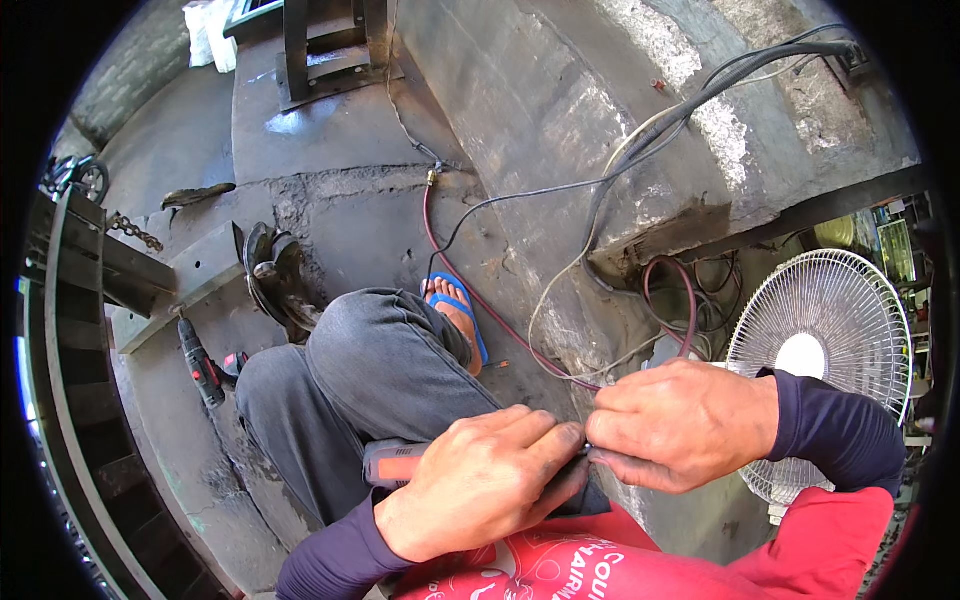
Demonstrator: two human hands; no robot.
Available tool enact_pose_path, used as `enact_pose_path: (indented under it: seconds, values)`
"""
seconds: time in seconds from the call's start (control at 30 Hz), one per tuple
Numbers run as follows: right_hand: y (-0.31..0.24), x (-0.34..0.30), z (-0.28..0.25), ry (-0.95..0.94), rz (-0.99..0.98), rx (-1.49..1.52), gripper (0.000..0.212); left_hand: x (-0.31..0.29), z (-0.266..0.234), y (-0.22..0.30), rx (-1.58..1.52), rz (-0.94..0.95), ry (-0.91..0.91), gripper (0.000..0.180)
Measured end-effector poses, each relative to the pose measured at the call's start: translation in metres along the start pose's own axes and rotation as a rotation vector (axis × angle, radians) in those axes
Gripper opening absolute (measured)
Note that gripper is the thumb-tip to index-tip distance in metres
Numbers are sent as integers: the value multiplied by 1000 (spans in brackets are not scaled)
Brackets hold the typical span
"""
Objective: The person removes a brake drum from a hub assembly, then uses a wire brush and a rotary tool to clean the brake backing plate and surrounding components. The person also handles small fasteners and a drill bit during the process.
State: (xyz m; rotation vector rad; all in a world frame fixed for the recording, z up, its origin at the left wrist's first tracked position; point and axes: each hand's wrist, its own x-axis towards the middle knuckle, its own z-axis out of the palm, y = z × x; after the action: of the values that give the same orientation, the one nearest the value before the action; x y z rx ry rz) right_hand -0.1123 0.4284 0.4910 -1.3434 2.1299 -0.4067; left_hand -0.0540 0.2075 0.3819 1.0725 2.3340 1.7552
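Observation:
In my lap, my left hand is wrapped over a grey power tool with an orange panel. Only the tool's rear end shows, so its exact kind is hidden. My right hand meets the left at the fingertips, thumb and fingers pinched at the tool's front end. A small dark piece shows between the two hands, too covered to name. On the floor at the left lies a black and red cordless drill, away from both hands.
A white fan stands close to my right elbow. Cables and a red hose run across the concrete ledge and floor. Steel frames stand at the left, beside a metal beam and a spiral metal part.

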Motion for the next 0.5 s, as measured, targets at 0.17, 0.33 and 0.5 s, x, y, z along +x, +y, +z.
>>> enact_pose_path:
  seconds: [0.17,0.33,0.5]
  values:
    - [-11,7,-2,-12,9,-23,23,-4,-4,-2,-13,27,-72,26]
    - [-23,5,-12,-65,42,-57,22,-6,-9,-2,-80,89,-38,28]
    - [-28,10,-8,-91,10,-188,22,-8,-6,-3,-60,53,-43,25]
